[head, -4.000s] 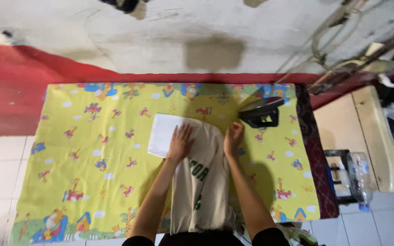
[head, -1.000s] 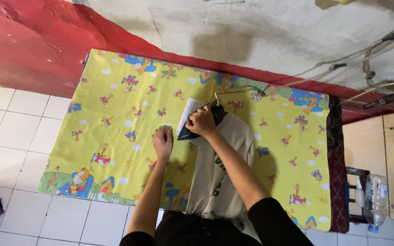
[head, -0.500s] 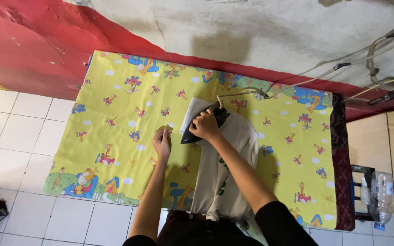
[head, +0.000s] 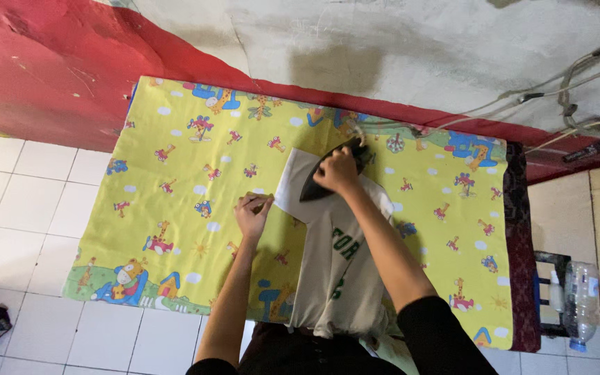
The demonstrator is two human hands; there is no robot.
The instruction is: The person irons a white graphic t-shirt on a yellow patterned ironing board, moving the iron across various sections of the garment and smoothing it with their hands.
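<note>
Gripped fully closed in the right hand (head: pixel 338 172), the iron (head: pixel 331 175) is pressed on the shirt (head: pixel 342 267) spread over the yellow cloth (head: pixel 175 173), while the left hand (head: pixel 253 212) pinches the sleeve edge (head: pixel 287 187) taut.

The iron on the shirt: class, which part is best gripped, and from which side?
Grip the iron by its top handle, coming from above, as the right hand does. The flat soleplate faces down on the shirt, leaving the handle the only exposed part.
</note>
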